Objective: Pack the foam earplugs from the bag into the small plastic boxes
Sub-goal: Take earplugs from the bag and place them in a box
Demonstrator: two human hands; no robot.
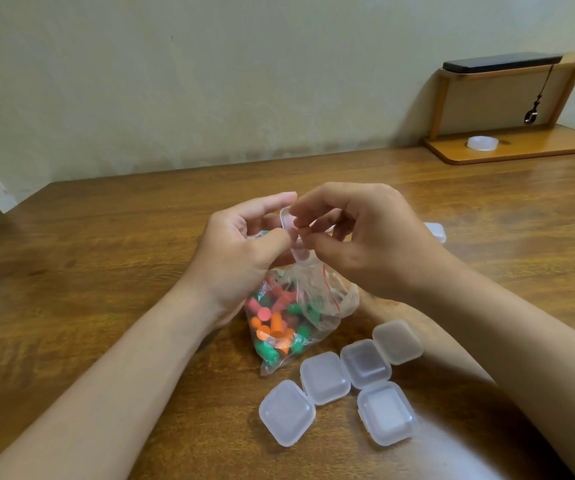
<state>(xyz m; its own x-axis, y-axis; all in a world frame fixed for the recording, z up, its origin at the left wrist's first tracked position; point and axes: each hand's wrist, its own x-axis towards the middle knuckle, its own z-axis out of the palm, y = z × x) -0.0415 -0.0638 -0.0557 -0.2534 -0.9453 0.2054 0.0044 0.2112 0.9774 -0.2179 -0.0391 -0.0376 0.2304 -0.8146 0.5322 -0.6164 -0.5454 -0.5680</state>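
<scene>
Earplugs [272,323] sit bagged; above the bag [317,306], left hand [244,247] and right hand [369,237] pinch one box [291,233]. Slippery, it could pop free.

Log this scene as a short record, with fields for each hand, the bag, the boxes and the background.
left hand: grips a small clear box above the bag
right hand: pinches the same box
bag: clear plastic, lying on the table, holding green, orange and pink earplugs
spare boxes: five clustered beside the bag, nearer the person; one lone box beyond the right hand
background: wooden shelf at far right, with a tape roll and a dark phone
</scene>
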